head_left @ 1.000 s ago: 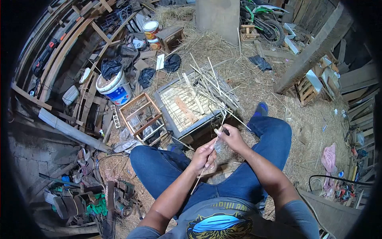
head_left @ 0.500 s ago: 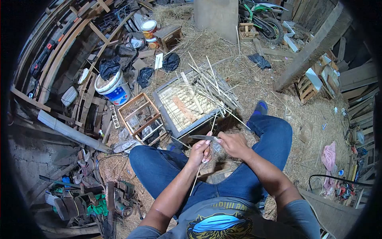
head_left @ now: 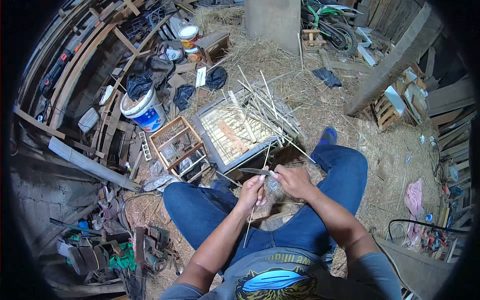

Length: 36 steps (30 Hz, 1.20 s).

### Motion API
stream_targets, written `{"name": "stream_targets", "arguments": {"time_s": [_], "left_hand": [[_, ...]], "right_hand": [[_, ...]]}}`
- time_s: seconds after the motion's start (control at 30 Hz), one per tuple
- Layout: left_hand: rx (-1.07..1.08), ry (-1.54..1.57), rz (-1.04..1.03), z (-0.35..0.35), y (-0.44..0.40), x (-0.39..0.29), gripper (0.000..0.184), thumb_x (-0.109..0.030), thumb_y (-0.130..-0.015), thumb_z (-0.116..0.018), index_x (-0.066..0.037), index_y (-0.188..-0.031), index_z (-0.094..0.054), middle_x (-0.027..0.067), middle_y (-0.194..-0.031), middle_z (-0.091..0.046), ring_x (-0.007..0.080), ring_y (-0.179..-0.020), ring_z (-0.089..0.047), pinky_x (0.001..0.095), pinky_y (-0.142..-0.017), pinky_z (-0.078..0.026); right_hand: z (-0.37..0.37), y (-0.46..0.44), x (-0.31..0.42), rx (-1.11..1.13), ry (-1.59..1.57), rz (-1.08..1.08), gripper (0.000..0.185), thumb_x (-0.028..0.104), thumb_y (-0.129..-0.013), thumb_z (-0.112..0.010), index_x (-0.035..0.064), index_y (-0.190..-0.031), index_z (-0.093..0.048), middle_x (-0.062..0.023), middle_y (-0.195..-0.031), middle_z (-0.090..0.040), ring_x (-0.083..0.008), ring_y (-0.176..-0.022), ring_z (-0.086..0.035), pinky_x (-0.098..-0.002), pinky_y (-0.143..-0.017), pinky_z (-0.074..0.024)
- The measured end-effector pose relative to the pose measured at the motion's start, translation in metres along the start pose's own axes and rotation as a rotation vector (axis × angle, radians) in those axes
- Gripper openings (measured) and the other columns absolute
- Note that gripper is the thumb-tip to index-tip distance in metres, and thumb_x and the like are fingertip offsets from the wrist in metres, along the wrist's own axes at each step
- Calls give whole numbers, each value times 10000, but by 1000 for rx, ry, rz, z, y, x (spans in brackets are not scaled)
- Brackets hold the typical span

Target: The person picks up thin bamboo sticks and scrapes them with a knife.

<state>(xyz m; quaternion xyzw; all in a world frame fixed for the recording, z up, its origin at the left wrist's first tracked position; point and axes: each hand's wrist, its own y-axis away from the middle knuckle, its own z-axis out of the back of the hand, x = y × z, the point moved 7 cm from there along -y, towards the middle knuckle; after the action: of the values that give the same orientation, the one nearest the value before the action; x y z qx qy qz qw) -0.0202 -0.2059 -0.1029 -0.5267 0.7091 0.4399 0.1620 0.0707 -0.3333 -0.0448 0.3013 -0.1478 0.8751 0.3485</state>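
"Left hand [head_left: 253, 192]: doing what?"

"Pinching a thin stick [head_left: 248, 230] between thumb and fingers, slanted above the lap [head_left: 273, 240]."

"And the right hand [head_left: 296, 182]?"

"Curled around a knife [head_left: 252, 171], blade pointing left and crossing the stick beside the left thumb."

"Farther out?"

"Beyond the knees, a grid-topped box [head_left: 208, 142] under a pile of sticks [head_left: 270, 107]; left of that, a small wooden cage [head_left: 186, 156]."

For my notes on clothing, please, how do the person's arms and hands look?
The left arm and right arm have short grey sleeves, bare below them. The left hand and right hand wear no gloves; no watch or bracelet shows.
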Motion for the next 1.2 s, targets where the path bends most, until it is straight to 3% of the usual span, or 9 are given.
{"name": "stream_targets", "arguments": {"time_s": [0.13, 0.2, 0.5, 0.57, 0.63, 0.7, 0.8, 1.03, 1.2], "left_hand": [[-74, -57, -48, -2, -1, -6, 354, -257, -1091, -472, -47, -1360, -562, -19, -486, -427, 75, -335, -351, 237, -387, -378], [22, -18, 26, 0, -5, 3, 477, -279, -1087, -475, -124, -1534, -413, -20, -484, -415, 80, -337, -340, 252, -380, -375], [125, 97, 72, -10, 0, 3, 510, -268, -1096, -438, -234, -1586, -301, -13, -466, -356, 103, -312, -308, 260, -350, -353], [107, 114, 59, -9, 2, 1, 502, -267, -1096, -439, -231, -1581, -313, -14, -464, -355, 104, -311, -306, 262, -348, -354], [95, 129, 46, -13, 4, -3, 495, -265, -1096, -440, -227, -1576, -325, -15, -462, -354, 104, -309, -305, 263, -346, -354], [32, 70, 18, -13, 7, -5, 377, -285, -1096, -446, -123, -1434, -484, -16, -465, -365, 95, -310, -307, 255, -334, -345], [26, -84, 42, -2, -5, 6, 483, -252, -1096, -438, -225, -1570, -345, -21, -453, -351, 103, -307, -304, 264, -348, -359], [38, 196, 88, -6, 2, 7, 402, -218, -1097, -427, -198, -1499, -432, -23, -450, -349, 98, -300, -303, 258, -341, -338], [87, 281, 161, -10, 7, 10, 472, -218, -1098, -417, -237, -1563, -345, -19, -446, -339, 100, -298, -300, 265, -315, -296]], "right_hand": [[-1, 0, -2, 26, 23, -12, 291, 412, -1026, -488, 134, -980, -558, -144, -779, -682, -415, -731, -668, -561, -597, -478], [0, 0, -2, 40, 28, -10, 286, 408, -1024, -493, 134, -980, -558, -143, -781, -684, -413, -732, -669, -560, -598, -479], [1, -1, -6, 9, 55, 27, 264, 398, -1014, -505, 142, -981, -559, -137, -726, -677, -410, -685, -667, -565, -579, -479], [5, -3, -9, -6, 60, 34, 269, 404, -1019, -495, 145, -978, -556, -135, -713, -675, -408, -669, -666, -568, -572, -476], [13, -8, -26, -13, 129, -116, 294, 423, -1031, -467, 147, -970, -547, -130, -706, -674, -403, -652, -667, -571, -559, -473], [16, -9, -24, 4, 138, -98, 306, 431, -1034, -457, 145, -969, -543, -132, -700, -672, -404, -649, -668, -572, -558, -473], [5, -2, -6, 89, 126, -13, 329, 444, -1030, -459, 138, -952, -549, -150, -696, -666, -416, -660, -666, -571, -570, -478], [9, -8, -10, 6, 109, -25, 295, 413, -1019, -492, 133, -957, -564, -156, -723, -680, -414, -681, -669, -556, -576, -485], [12, -9, -11, -23, 90, 45, 285, 400, -1019, -496, 129, -958, -561, -150, -717, -678, -407, -665, -667, -559, -575, -489]]}}
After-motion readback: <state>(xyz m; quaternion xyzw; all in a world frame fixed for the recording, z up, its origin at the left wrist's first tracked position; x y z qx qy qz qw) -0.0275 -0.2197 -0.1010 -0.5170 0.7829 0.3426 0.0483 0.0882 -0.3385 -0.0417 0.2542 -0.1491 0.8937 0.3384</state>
